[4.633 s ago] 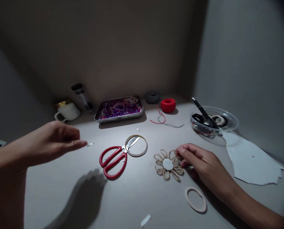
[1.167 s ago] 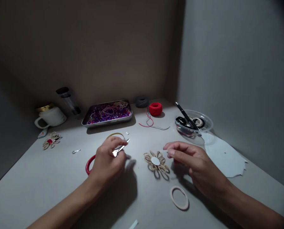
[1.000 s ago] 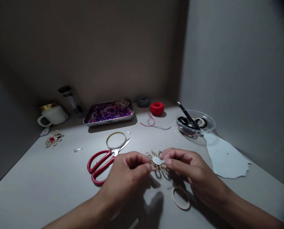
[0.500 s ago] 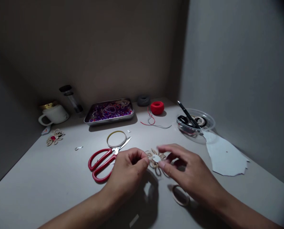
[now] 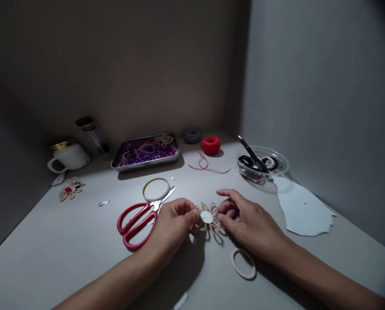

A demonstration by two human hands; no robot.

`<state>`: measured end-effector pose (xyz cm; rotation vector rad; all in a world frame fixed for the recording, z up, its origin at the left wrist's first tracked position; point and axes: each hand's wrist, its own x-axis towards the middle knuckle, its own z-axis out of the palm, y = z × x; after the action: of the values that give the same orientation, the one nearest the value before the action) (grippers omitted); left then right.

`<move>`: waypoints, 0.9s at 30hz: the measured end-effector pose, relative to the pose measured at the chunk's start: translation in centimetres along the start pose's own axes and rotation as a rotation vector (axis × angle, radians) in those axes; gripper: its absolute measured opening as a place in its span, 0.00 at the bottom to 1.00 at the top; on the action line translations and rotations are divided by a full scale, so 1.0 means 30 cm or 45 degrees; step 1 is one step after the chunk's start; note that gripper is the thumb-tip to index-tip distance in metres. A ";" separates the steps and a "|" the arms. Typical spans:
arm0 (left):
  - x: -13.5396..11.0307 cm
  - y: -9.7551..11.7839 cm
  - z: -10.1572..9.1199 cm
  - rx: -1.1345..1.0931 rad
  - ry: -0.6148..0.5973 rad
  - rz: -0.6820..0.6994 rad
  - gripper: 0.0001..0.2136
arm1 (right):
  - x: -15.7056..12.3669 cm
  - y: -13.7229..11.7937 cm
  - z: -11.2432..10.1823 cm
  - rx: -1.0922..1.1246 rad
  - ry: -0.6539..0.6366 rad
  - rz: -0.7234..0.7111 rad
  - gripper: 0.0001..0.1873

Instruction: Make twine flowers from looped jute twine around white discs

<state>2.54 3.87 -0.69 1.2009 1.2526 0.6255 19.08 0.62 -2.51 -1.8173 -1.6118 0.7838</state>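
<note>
A twine flower (image 5: 211, 218) with a white paper disc at its middle lies on the grey table (image 5: 66, 249). My left hand (image 5: 171, 226) pinches the flower's left edge with thumb and fingers curled. From the right side my right hand (image 5: 249, 221) has its bent fingers on the flower's petals. Red-handled scissors (image 5: 140, 217) lie just left of my left hand, blades pointing at a thin yellow-green ring (image 5: 156, 189).
A pale ring (image 5: 243, 263) lies near my right wrist. Farther back are a metal tray of purple beads (image 5: 145, 151), red thread ball (image 5: 211, 145), grey spool (image 5: 192, 135), clear bowl with pen (image 5: 262, 164), white paper sheet (image 5: 302, 209), mug (image 5: 68, 157), a second twine flower (image 5: 70, 189).
My left hand left the scissors and came to the flower. Both hands have settled onto the flower's two sides; the right hand lowered from hovering above it.
</note>
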 end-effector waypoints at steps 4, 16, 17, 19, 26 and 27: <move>0.002 -0.017 0.007 0.059 0.004 -0.019 0.04 | -0.002 0.010 0.016 0.180 -0.029 -0.023 0.22; -0.017 -0.014 -0.002 -0.194 -0.127 0.151 0.06 | -0.030 -0.053 -0.021 1.078 -0.354 0.283 0.33; -0.019 -0.012 -0.002 -0.177 -0.164 0.156 0.06 | -0.035 -0.056 -0.021 1.098 -0.373 0.284 0.31; -0.020 -0.010 0.000 -0.147 -0.238 0.158 0.06 | -0.042 -0.060 -0.016 1.118 -0.396 0.288 0.28; -0.026 -0.002 -0.010 0.028 -0.068 0.372 0.04 | -0.047 -0.062 0.002 1.174 -0.363 0.406 0.24; -0.030 0.003 -0.013 0.086 0.068 0.453 0.04 | -0.047 -0.061 0.004 1.192 -0.320 0.427 0.23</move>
<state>1.95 3.21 -0.22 1.4875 1.1187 0.8848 17.65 -0.58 -1.14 -1.3059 -0.7966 1.6281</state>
